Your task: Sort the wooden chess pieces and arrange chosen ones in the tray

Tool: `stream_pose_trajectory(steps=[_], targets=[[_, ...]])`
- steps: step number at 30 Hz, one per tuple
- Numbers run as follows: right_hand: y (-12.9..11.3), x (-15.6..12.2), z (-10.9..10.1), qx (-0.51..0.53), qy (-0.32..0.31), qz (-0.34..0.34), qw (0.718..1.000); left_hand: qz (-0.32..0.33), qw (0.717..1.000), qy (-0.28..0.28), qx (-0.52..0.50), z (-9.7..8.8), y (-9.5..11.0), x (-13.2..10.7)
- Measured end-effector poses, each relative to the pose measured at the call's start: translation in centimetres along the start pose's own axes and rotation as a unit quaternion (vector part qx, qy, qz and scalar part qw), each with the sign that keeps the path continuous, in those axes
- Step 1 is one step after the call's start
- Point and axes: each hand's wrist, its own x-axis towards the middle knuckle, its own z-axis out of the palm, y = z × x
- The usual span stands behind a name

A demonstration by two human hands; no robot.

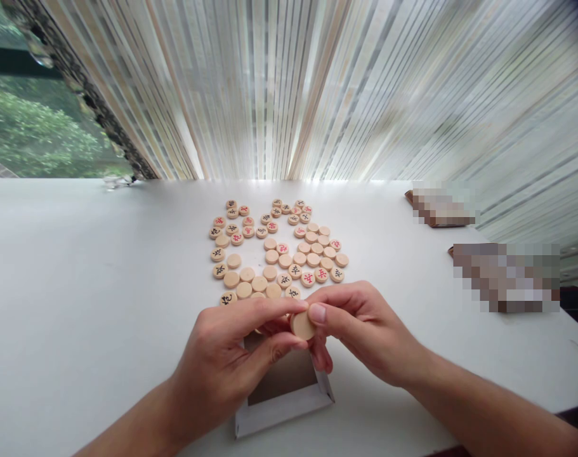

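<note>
Both hands meet over a small white cardboard box at the near edge of the white table. My left hand and my right hand pinch one round pale wooden game piece between thumbs and fingertips, its blank face toward me. Beyond the hands lies a spread of several similar wooden discs, some face down and blank, others showing red or black characters.
Two blurred-out brownish objects lie at the right of the table, one at the back and one nearer. A striped curtain hangs behind the table, and a window with greenery shows at the left.
</note>
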Motion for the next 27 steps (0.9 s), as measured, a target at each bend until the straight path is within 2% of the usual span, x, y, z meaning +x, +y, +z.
stream_pose_trajectory(steps=[5, 10, 14, 18, 22, 27], targets=[[0.1, 0.1, -0.14, 0.033, -0.012, -0.002, 0.999, -0.018, 0.999, -0.008, -0.035, 0.14, -0.11, -0.12], [-0.39, 0.06, 0.09, -0.036, 0.013, -0.031, 0.999, -0.001, 1.0, 0.002, -0.004, 0.21, 0.01, -0.23], [-0.41, 0.12, 0.21, -0.085, 0.048, -0.072, 0.993, 0.004, 0.999, 0.031, 0.035, 0.18, -0.1, -0.17], [0.04, 0.25, 0.2, -0.101, 0.058, -0.116, 0.986, 0.054, 0.994, 0.062, 0.068, 0.02, -0.55, -0.13], [0.39, 0.24, 0.05, -0.087, 0.068, -0.112, 0.988, 0.11, 0.986, 0.073, 0.102, -0.2, -0.69, -0.04], [0.35, 0.28, -0.51, -0.148, 0.081, -0.122, 0.978, 0.131, 0.981, 0.065, 0.125, -0.33, -0.63, 0.0]])
